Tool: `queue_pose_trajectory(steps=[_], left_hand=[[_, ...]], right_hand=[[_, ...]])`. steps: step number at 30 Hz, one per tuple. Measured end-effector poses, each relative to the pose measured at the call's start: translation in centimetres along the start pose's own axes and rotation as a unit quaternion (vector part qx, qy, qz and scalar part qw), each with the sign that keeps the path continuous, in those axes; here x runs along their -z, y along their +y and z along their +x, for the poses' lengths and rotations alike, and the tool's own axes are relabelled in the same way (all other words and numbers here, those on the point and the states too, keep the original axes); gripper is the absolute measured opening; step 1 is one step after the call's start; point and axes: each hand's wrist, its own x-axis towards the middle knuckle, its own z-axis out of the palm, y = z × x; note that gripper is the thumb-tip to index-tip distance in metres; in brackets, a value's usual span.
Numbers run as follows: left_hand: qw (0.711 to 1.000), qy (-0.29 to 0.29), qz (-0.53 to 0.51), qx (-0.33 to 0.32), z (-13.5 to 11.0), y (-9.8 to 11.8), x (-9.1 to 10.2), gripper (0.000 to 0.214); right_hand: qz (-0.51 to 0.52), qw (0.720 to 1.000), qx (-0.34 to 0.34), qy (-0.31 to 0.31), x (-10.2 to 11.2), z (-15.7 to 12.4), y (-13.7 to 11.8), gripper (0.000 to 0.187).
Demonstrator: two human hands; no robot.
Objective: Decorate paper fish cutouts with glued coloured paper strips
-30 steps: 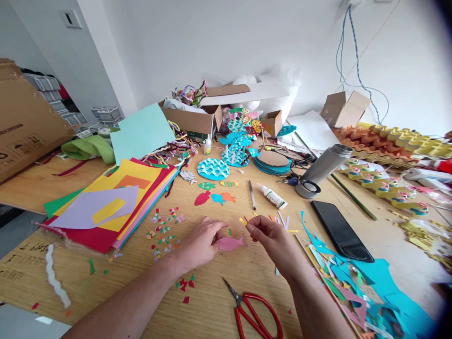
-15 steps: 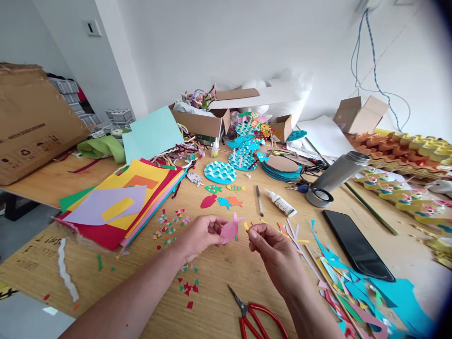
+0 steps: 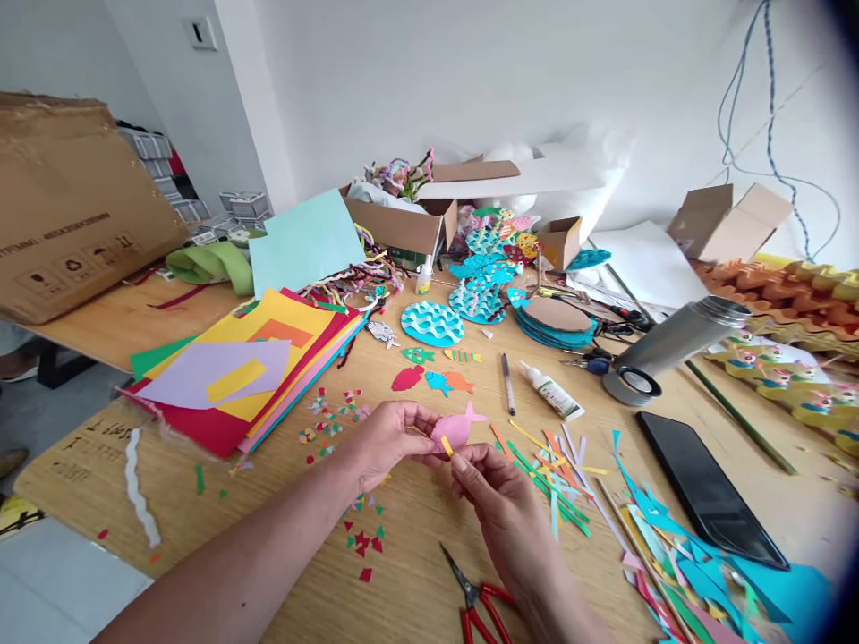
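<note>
My left hand (image 3: 397, 440) pinches a pink paper fish (image 3: 455, 429) by its head end, its tail pointing up and right. In my right hand (image 3: 493, 487) a short yellow paper strip (image 3: 447, 445) is held between thumb and finger, its tip over the fish's lower edge; whether it touches I cannot tell. Red-handled scissors (image 3: 473, 595) lie below the right hand. Beyond the hands rest several cut paper fish, among them a crimson one (image 3: 407, 378), a blue one (image 3: 438, 384) and an orange one (image 3: 460, 382).
Small paper bits (image 3: 362, 543) lie near my left forearm. Thin paper strips (image 3: 554, 474), a phone (image 3: 711, 489), a glue bottle (image 3: 554, 391), a pen (image 3: 508, 385) and a steel flask (image 3: 677, 335) are to the right. Coloured sheets (image 3: 221, 425) are stacked at left.
My right hand has moved left, bringing the yellow strip from beside the pink fish to its lower edge. The view has shifted slightly left.
</note>
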Motion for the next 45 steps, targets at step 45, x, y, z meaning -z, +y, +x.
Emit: queue_pose_trajectory(steps=[45], left_hand=[[1.000, 0.018, 0.008, 0.020, 0.10, -0.28, 0.12, 0.049]], right_hand=[[-0.087, 0.994, -0.060, 0.038, 0.27, 0.20, 0.60, 0.034]])
